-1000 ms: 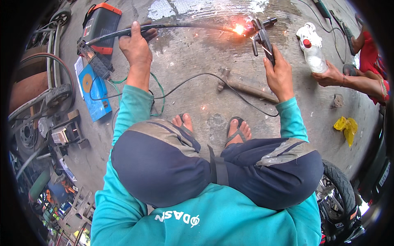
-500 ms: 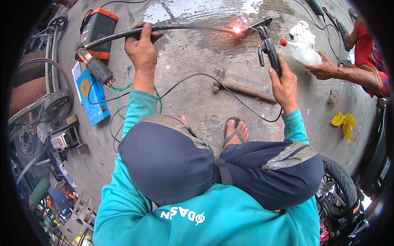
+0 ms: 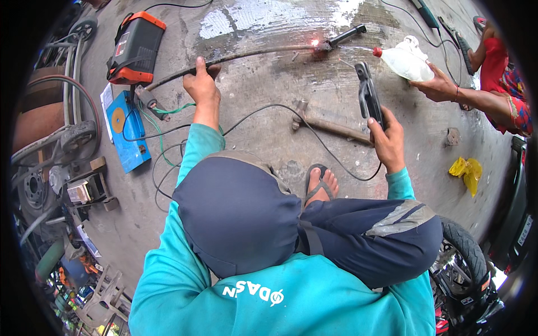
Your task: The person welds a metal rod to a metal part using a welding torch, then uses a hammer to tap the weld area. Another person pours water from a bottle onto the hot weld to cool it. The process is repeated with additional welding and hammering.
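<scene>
My left hand (image 3: 203, 84) is closed around a long, slightly curved metal bar (image 3: 252, 54). Its far end meets a short dark tube (image 3: 346, 37), where a small red glow shows at the joint. In my right hand (image 3: 388, 140) is a black welding electrode holder (image 3: 367, 92), with a thin electrode pointing toward the joint but apart from it. From the right, another person's hand (image 3: 440, 88) tips a clear plastic bottle (image 3: 404, 60) with a red cap. A thin stream of water runs from the cap toward the joint.
A hammer (image 3: 336, 130) lies before my foot, with a black cable (image 3: 269, 106) looping past it. At the left are an orange-and-black welding machine (image 3: 137, 47) and a blue box (image 3: 128, 134). A yellow bag (image 3: 468, 171) and a motorcycle wheel (image 3: 465, 246) are at the right.
The bar's near end and my left hand have shifted right and down. The bright glow has shrunk. Water now streams from the bottle, which is tilted closer. The electrode holder has dropped slightly.
</scene>
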Action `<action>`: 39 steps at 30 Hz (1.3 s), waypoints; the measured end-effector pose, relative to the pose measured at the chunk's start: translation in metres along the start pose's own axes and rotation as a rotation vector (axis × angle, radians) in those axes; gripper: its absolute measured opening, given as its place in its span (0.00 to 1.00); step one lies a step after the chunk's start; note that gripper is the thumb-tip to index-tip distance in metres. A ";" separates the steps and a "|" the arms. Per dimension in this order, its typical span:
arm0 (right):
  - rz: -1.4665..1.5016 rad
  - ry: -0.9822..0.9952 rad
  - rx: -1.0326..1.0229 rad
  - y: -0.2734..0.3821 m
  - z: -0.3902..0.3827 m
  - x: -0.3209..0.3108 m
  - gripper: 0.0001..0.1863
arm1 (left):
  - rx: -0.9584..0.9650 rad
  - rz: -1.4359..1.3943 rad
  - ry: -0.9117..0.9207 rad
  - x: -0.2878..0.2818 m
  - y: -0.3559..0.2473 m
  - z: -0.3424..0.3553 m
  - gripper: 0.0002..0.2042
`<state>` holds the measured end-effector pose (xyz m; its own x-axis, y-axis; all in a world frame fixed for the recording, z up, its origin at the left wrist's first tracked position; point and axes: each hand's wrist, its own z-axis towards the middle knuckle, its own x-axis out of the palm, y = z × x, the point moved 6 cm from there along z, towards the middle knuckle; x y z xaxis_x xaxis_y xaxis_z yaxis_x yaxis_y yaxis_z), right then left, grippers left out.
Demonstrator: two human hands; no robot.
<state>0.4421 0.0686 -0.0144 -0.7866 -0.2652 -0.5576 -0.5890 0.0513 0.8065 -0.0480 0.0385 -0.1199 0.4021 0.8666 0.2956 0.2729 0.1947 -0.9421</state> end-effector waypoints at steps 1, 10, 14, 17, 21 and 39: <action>0.047 0.016 0.039 -0.006 -0.005 -0.002 0.21 | -0.017 -0.014 -0.017 -0.004 0.005 -0.002 0.12; 0.303 0.091 0.178 -0.017 -0.038 -0.016 0.14 | -0.137 -0.127 0.077 -0.017 0.024 -0.005 0.10; 0.305 0.097 0.174 -0.015 -0.040 -0.013 0.15 | -0.138 -0.117 0.119 -0.011 0.018 -0.007 0.09; 0.343 0.105 0.171 -0.019 -0.039 -0.007 0.15 | -0.140 -0.107 0.143 -0.009 0.014 -0.008 0.09; 0.414 0.120 0.188 -0.027 -0.039 -0.004 0.17 | -0.162 -0.082 0.106 -0.008 0.013 -0.012 0.10; 0.482 0.163 0.179 -0.028 -0.037 0.004 0.17 | -0.201 -0.103 -0.025 -0.014 0.012 -0.013 0.11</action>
<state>0.4625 0.0307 -0.0314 -0.9450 -0.3162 -0.0834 -0.2020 0.3637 0.9093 -0.0390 0.0224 -0.1331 0.3417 0.8584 0.3825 0.4813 0.1897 -0.8558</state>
